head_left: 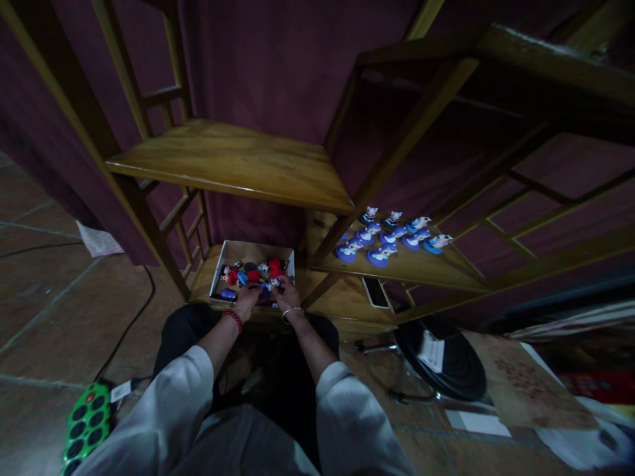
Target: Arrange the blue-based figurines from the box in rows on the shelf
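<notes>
A shallow white-edged box [258, 249] sits on the low wooden shelf, holding several small figurines in red, blue and black. At its front edge, my left hand [248, 297] and my right hand [286, 295] come close together. Between their fingertips is a small blue and white figurine [271, 284], gripped by the closed fingers of both hands. A dark purple piece [228, 294] lies in the box's front left corner. Red figurine parts [276, 267] show just beyond my right hand.
Several purple and blue figurines [381, 252] stand on a shelf to the right. A phone [376, 292] lies below them. A wooden shelf [233, 162] overhangs the box. On the floor are a black round stool [441, 360] and a green power strip [86, 423].
</notes>
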`<state>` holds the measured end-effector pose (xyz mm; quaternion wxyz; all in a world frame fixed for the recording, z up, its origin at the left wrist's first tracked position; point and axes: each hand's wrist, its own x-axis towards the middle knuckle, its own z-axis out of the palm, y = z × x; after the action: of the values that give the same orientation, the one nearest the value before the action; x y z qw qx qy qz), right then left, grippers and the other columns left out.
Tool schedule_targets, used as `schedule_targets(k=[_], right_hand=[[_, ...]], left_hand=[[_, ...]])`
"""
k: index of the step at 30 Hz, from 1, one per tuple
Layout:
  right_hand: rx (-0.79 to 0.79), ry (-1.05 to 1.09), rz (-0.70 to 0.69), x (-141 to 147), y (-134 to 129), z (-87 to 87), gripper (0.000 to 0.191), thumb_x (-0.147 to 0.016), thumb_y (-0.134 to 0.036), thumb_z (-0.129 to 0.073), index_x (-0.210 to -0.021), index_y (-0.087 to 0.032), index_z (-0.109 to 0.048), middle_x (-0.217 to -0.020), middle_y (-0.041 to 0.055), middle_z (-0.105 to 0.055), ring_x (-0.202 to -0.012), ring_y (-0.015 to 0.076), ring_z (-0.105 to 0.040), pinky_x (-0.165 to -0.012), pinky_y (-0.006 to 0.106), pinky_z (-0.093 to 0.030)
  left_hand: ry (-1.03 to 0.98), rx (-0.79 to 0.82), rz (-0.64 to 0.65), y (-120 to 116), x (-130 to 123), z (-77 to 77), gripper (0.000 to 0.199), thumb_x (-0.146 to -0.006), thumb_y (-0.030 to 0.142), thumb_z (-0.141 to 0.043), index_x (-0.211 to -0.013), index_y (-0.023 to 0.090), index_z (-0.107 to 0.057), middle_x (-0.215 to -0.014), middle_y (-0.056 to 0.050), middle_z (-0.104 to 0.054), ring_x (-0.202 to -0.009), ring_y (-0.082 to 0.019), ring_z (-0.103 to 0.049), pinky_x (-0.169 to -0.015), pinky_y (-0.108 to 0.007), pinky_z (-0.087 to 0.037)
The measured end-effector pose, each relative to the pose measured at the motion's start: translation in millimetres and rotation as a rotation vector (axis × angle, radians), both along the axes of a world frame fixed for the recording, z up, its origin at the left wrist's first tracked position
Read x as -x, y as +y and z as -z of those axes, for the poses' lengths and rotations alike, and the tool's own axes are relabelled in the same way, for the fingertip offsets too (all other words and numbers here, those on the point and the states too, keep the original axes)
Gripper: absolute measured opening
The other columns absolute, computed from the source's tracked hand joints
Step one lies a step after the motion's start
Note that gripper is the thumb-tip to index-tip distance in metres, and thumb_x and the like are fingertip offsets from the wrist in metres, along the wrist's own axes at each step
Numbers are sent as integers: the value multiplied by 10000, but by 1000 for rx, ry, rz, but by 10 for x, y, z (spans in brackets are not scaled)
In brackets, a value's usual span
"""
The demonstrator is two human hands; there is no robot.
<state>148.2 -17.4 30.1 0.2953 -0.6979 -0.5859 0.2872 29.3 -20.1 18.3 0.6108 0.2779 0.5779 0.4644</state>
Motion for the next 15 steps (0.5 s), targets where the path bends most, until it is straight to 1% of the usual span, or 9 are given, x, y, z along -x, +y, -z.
schedule_targets(k=[3,6,10,15], right_hand=[[-15,36,-4,2,-15,-27,299,-707,-222,-538,-1005,-239,-514,-810,-26,-620,-772,123,-591,-728,230,-457],[-20,77,-1,12,-38,-73,304,-703,-229,-539,-1006,-223,-518,-792,-22,-616,-743,122,-590,-703,224,-461],[-34,75,-1,29,-65,-125,322,-696,-249,-543,-1014,-203,-531,-778,-11,-608,-725,128,-585,-702,227,-458],[-86,67,-5,41,-84,-131,302,-697,-260,-537,-993,-197,-544,-832,3,-607,-761,134,-579,-717,237,-455]], left_hand=[[-107,17,-59,-73,8,-68,81,-713,80,-540,-692,148,-500,-682,-2,-573,-656,-100,-581,-699,-285,-504],[-191,29,-90,-124,27,-130,107,-720,69,-532,-672,151,-485,-646,18,-549,-620,-84,-568,-699,-282,-511],[-267,45,-107,-157,49,-191,116,-733,66,-512,-665,158,-492,-626,26,-550,-605,-83,-569,-706,-287,-513],[-340,49,-100,-196,65,-237,123,-733,62,-506,-657,159,-500,-628,19,-576,-632,-102,-593,-721,-305,-511]])
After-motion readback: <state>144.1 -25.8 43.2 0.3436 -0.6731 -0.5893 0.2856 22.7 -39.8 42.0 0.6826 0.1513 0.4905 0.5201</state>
